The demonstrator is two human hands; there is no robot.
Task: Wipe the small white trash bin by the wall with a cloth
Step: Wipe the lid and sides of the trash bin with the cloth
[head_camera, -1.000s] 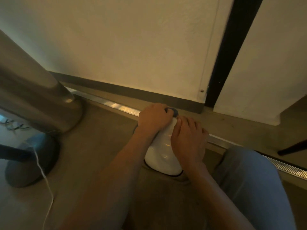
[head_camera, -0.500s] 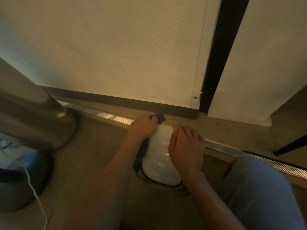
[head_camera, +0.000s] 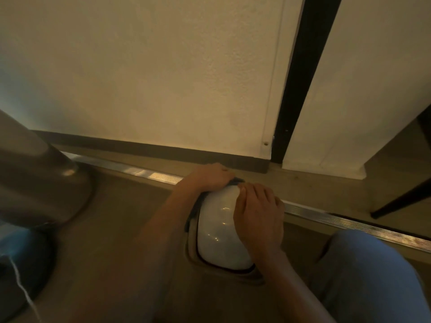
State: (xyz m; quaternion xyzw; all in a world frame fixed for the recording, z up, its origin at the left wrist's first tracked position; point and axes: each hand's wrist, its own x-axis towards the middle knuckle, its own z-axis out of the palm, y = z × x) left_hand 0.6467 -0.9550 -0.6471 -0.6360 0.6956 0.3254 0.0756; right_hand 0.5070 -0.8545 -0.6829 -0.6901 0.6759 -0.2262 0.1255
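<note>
White trash bin [head_camera: 219,231] sat closed; left hand [head_camera: 210,177] gripped a grey cloth [head_camera: 236,180] at its top, right hand [head_camera: 257,217] rested flat on it.

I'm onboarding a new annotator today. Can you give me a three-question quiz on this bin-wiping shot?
1. True or false: the left hand holds a dark cloth against the white trash bin.
2. Where does the right hand rest? A) flat on the floor B) on the bin's right side C) on the metal floor strip
3. Fill in: the large object at the far left of the frame is a grey ______, but too little of it shows to name it.

Key: 1 true; 2 B; 3 metal cylinder
</note>
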